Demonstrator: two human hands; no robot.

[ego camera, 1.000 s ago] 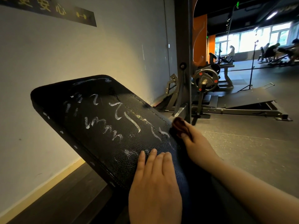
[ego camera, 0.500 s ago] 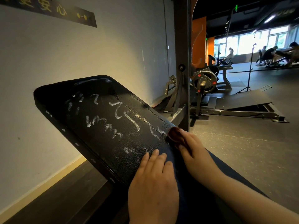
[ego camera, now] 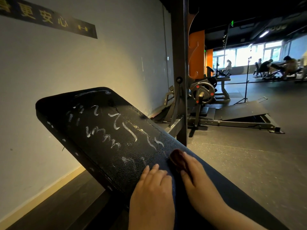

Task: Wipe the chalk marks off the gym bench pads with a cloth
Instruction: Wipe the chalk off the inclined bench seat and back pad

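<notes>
A black inclined bench pad slopes up to the left, its cracked surface scrawled with white chalk marks. My right hand presses a dark red cloth onto the pad's lower part, fingers laid over the cloth, just below the lowest chalk lines. My left hand rests flat on the pad beside it, fingers straight, next to a smudged chalk patch.
A pale wall runs close along the left. A dark steel rack upright stands right behind the pad. Weight-plate machines and a ramp lie beyond on the rubber floor. People sit far off by the windows.
My right hand has slid the cloth down and left along the pad's right edge onto its surface. My left hand has stayed put on the pad.
</notes>
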